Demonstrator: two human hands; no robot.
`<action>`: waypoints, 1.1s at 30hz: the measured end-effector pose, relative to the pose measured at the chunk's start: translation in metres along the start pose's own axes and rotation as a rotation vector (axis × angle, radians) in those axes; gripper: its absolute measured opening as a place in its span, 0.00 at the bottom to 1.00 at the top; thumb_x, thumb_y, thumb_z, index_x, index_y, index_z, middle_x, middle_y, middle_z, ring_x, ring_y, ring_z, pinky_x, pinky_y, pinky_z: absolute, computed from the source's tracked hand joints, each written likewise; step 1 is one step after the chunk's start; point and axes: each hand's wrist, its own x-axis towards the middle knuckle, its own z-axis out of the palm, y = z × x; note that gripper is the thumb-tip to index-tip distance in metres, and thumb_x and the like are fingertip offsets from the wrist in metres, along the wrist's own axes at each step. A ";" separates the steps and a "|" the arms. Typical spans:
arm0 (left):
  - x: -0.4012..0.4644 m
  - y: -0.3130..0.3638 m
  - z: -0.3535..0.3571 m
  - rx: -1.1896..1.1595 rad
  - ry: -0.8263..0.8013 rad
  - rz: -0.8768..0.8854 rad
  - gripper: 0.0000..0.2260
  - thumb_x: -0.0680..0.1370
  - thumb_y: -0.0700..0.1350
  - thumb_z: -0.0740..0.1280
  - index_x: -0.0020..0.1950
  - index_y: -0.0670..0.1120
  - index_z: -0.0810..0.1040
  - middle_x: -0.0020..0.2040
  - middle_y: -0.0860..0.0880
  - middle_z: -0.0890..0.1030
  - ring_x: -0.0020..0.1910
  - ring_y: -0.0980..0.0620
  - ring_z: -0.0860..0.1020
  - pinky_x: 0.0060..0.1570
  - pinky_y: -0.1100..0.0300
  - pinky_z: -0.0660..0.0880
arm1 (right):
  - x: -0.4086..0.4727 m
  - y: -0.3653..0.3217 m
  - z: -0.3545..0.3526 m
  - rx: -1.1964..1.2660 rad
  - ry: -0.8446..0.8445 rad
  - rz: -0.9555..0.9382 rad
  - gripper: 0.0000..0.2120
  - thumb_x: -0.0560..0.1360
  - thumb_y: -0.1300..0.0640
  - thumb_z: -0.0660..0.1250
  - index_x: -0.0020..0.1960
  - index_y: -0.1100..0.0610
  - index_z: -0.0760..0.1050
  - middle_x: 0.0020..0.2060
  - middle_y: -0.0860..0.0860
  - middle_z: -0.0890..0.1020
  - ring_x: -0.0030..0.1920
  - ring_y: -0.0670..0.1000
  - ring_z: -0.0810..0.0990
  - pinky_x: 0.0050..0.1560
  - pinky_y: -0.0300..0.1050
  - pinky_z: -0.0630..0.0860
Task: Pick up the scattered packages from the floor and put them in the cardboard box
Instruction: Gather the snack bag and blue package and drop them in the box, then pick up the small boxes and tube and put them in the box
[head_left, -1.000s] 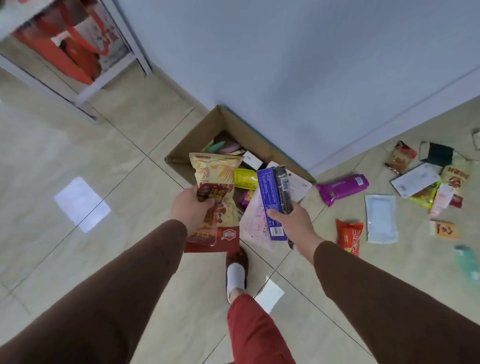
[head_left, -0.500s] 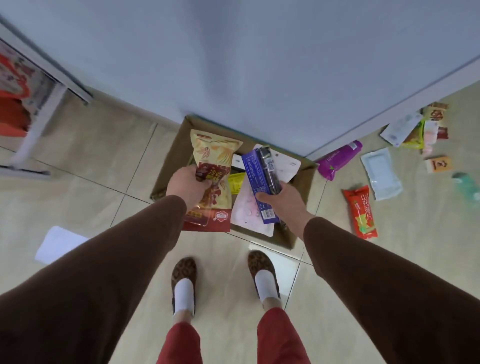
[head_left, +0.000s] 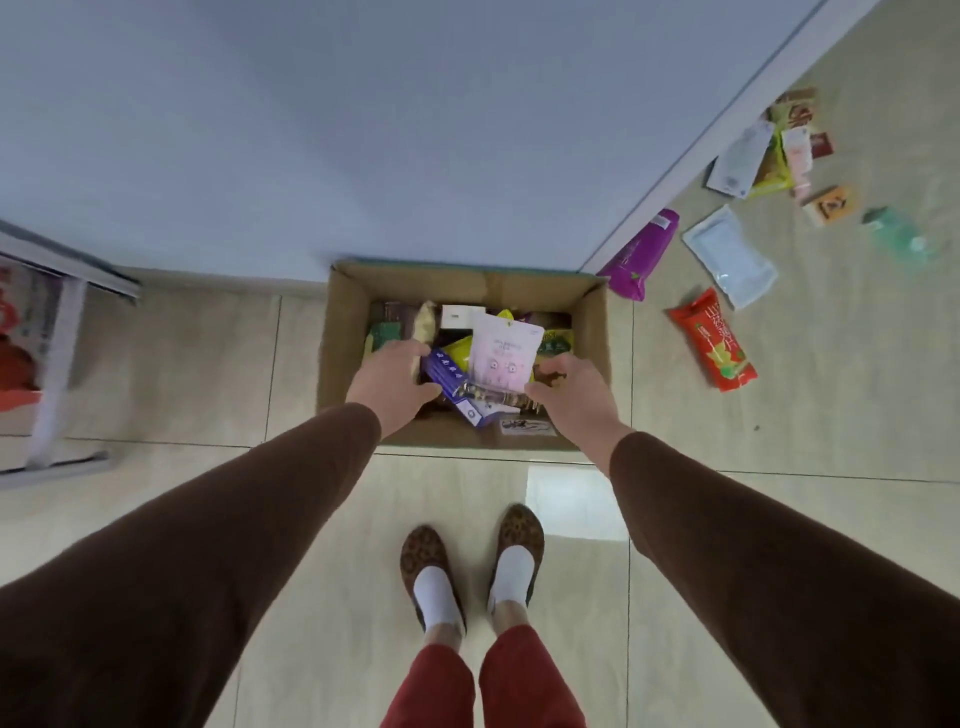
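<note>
The open cardboard box (head_left: 592, 322) stands on the floor against the wall and holds several packages, with a pale pink pouch (head_left: 506, 356) on top. Both my hands are low over its near side. My left hand (head_left: 389, 382) curls over a beige snack bag (head_left: 425, 323) whose top sticks up past my fingers. A blue carton (head_left: 445, 375) with a dark strip lies slanted in the box between my hands. My right hand (head_left: 569, 397) hovers just beside the carton's end with its fingers loosely spread and nothing in them.
Loose packages lie on the tiles to the right: a purple pack (head_left: 641, 254), a red pack (head_left: 714, 340), a white pouch (head_left: 730, 257), a small orange box (head_left: 831, 203) and a heap (head_left: 769, 156) by the skirting. A white rack (head_left: 57, 322) stands left. My feet (head_left: 431, 566) are near the box.
I stepped up square to the box and lowered both hands into it. The blue carton left my right hand and now lies inside. The snack bag has gone down into the box.
</note>
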 end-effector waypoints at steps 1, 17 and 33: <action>-0.002 0.005 0.001 0.019 -0.013 0.040 0.21 0.75 0.47 0.73 0.68 0.47 0.75 0.63 0.45 0.77 0.61 0.44 0.76 0.61 0.53 0.72 | -0.006 0.003 -0.002 -0.017 0.006 -0.016 0.16 0.75 0.52 0.72 0.62 0.52 0.78 0.62 0.52 0.77 0.52 0.53 0.81 0.50 0.47 0.79; -0.055 0.188 0.044 0.277 -0.111 0.464 0.22 0.77 0.49 0.71 0.70 0.51 0.74 0.69 0.49 0.75 0.68 0.46 0.72 0.64 0.50 0.71 | -0.095 0.094 -0.130 -0.088 0.223 -0.079 0.20 0.78 0.54 0.69 0.69 0.53 0.72 0.64 0.52 0.76 0.66 0.55 0.72 0.59 0.48 0.72; -0.085 0.431 0.232 0.361 -0.186 0.529 0.22 0.76 0.49 0.71 0.69 0.49 0.74 0.64 0.48 0.78 0.64 0.47 0.75 0.63 0.49 0.73 | -0.120 0.332 -0.314 -0.010 0.267 0.042 0.23 0.78 0.53 0.69 0.71 0.54 0.71 0.65 0.52 0.75 0.66 0.55 0.71 0.61 0.48 0.72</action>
